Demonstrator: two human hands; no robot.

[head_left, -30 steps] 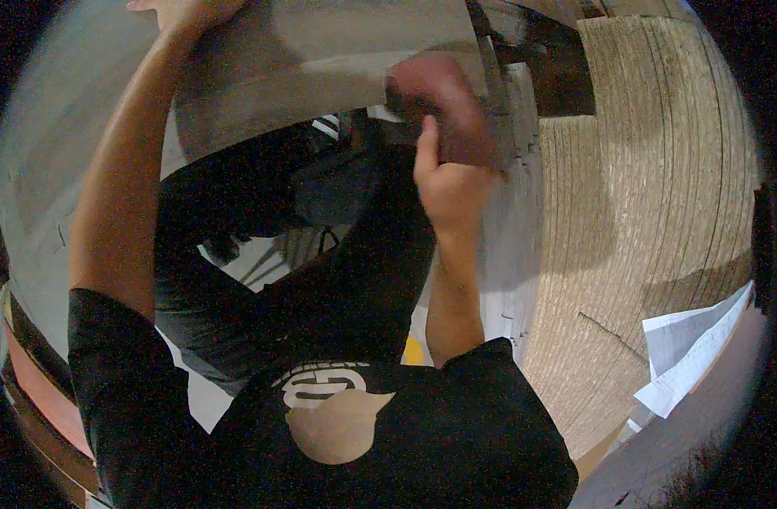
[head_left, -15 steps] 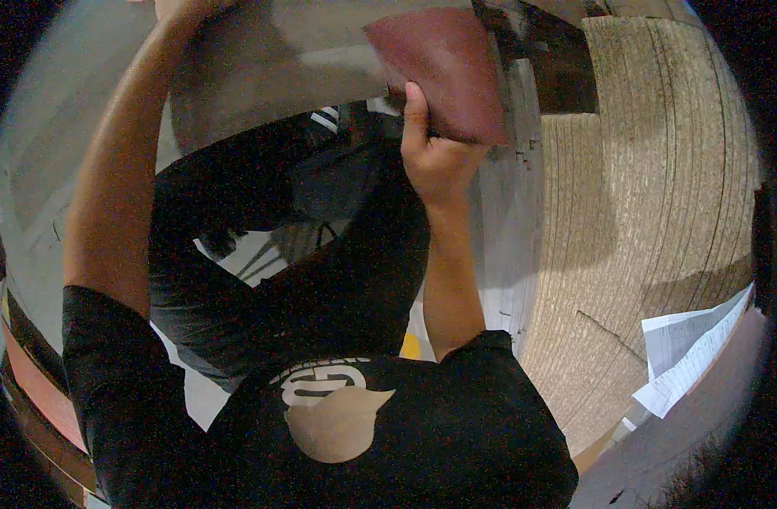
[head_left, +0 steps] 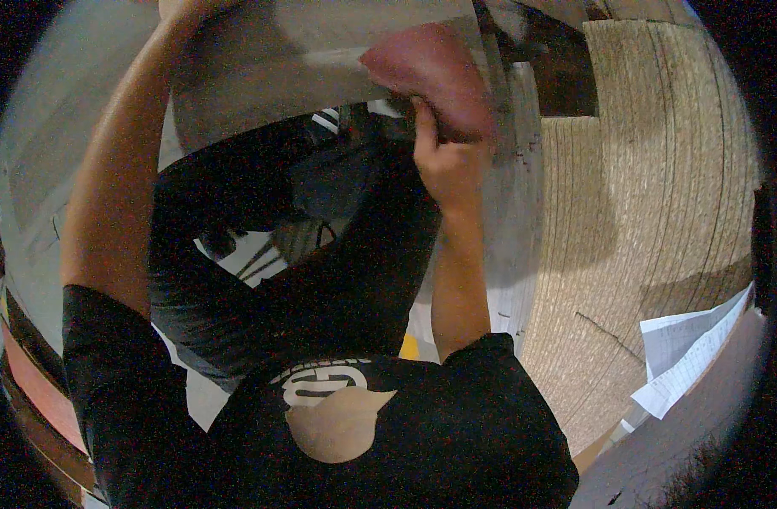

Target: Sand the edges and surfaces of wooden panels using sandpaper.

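My right hand (head_left: 446, 165) is closed round the lower edge of a reddish-brown sheet (head_left: 435, 72) that looks like sandpaper. Its thumb lies along the near left side; the other fingers are hidden beneath. The sheet is bent and slightly blurred, over the right part of a broad grey-brown panel (head_left: 261, 64). That panel spans the upper middle, above my legs. My left arm reaches forward along the panel's left side. Only a sliver of my left hand (head_left: 175, 7) shows at the top edge, with its fingers out of sight.
To the right stands a wide stack of light brown boards (head_left: 660, 161) with dark lines between layers. White printed papers (head_left: 692, 343) lie at its near right. A dark gap (head_left: 558, 72) sits between panel and stack. Reddish boards (head_left: 41, 373) are at the lower left.
My right hand has shifted slightly right and nearer to me. The reddish-brown sheet has come down with it and is more bent. My left arm has barely moved.
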